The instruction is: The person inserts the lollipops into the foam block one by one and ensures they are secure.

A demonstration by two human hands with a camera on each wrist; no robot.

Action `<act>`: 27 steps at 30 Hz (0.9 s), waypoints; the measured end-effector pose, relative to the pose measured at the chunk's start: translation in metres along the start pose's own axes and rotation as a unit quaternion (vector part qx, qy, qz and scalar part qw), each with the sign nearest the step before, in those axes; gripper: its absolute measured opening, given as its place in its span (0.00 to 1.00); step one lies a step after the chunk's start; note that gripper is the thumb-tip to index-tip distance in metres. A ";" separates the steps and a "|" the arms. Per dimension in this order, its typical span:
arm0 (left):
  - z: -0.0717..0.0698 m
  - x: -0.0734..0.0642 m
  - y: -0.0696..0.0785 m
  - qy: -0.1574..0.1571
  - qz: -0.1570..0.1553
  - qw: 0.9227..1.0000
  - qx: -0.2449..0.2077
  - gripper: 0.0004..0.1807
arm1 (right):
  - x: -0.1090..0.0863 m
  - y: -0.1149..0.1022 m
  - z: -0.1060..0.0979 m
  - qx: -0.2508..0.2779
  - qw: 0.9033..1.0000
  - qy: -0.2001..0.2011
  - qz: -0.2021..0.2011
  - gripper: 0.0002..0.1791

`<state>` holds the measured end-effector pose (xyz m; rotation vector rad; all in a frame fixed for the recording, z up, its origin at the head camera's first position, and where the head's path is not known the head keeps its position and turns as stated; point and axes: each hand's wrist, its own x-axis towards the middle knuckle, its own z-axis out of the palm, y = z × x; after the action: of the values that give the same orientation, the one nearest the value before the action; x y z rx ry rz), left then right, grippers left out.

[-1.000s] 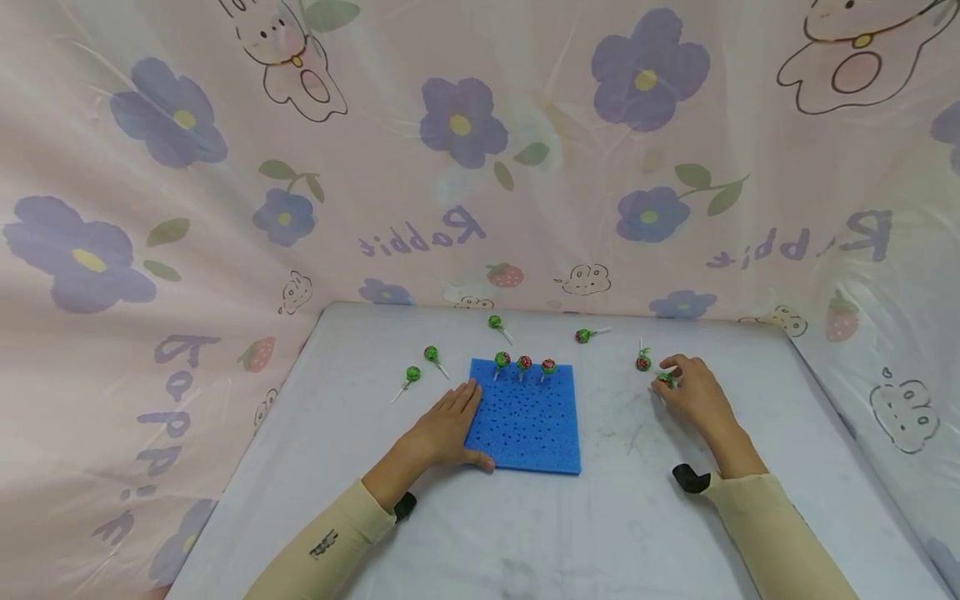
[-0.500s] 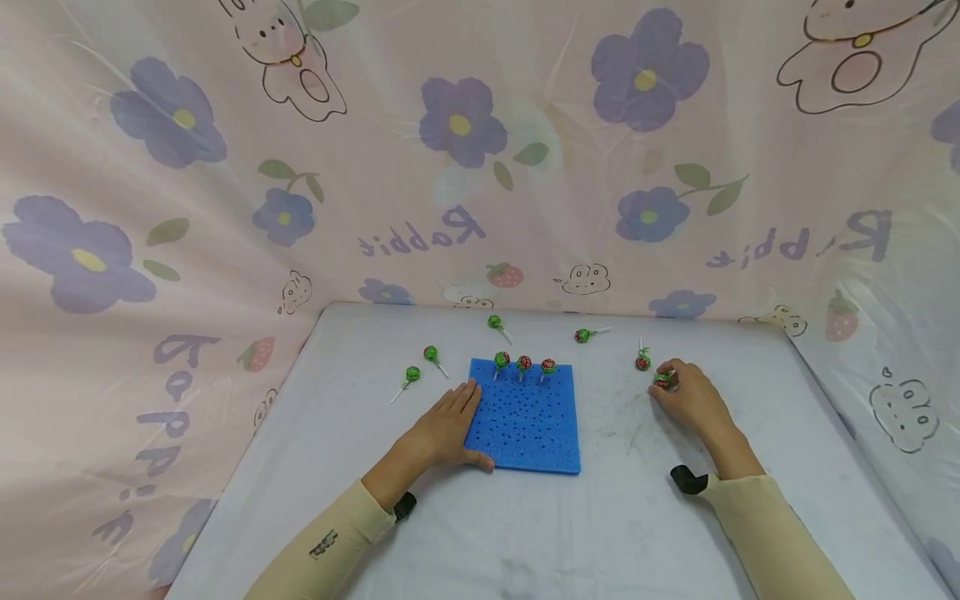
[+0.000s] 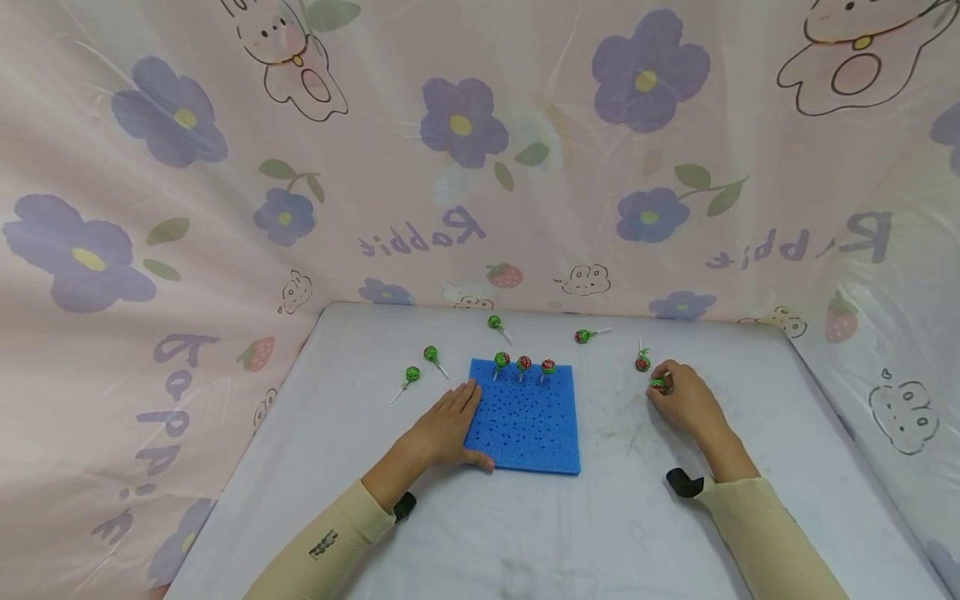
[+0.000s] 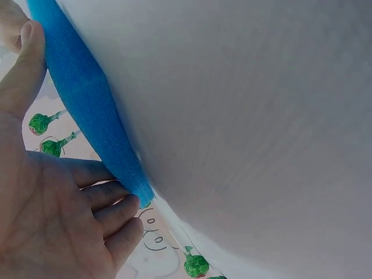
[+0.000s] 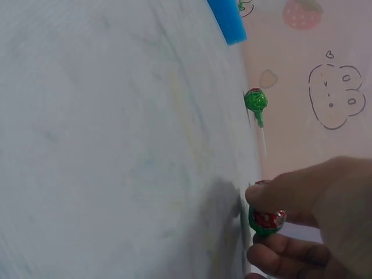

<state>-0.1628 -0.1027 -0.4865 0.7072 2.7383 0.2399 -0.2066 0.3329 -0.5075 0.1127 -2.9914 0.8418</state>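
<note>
A blue foam board point(image 3: 532, 454) dotted with small holes lies flat on the table. Three lollipops point(image 3: 524, 363) in green and red wrappers stand upright along its far edge, sticks down. My left hand point(image 3: 441, 431) rests against the board's left side, fingers straight and thumb at the near corner; the left wrist view shows the fingers point(image 4: 116, 215) along the foam's edge. Off to the right, my right hand point(image 3: 693, 403) pinches a lollipop point(image 5: 268, 221) by its wrapped head between thumb and fingers, low over the table. Its stick is hidden.
Behind the right hand's fingertips lies a loose lollipop point(image 3: 642, 363). Another lollipop point(image 3: 582, 336) lies past the board's far right corner. Three more are scattered to the far left, one lollipop point(image 3: 412, 374) nearest the left hand. A printed curtain point(image 3: 540, 200) encloses the table's back and sides.
My right hand has closed its fingers on the lollipop and drawn it slightly left and toward me. The left hand and the board have stayed in place.
</note>
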 end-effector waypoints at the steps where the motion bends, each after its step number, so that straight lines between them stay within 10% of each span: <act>1: 0.000 0.000 0.000 -0.001 -0.001 1.000 0.000 0.73 | 0.000 -0.001 0.001 0.000 1.000 0.002 -0.002 0.16; 27: 0.001 0.000 0.000 0.002 -0.003 1.000 0.006 0.72 | 0.002 -0.026 0.011 0.054 0.992 0.084 -0.079 0.15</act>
<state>-0.1627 -0.1023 -0.4875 0.7010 2.7470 0.2235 -0.2062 0.3055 -0.5031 0.2631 -2.7395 0.9453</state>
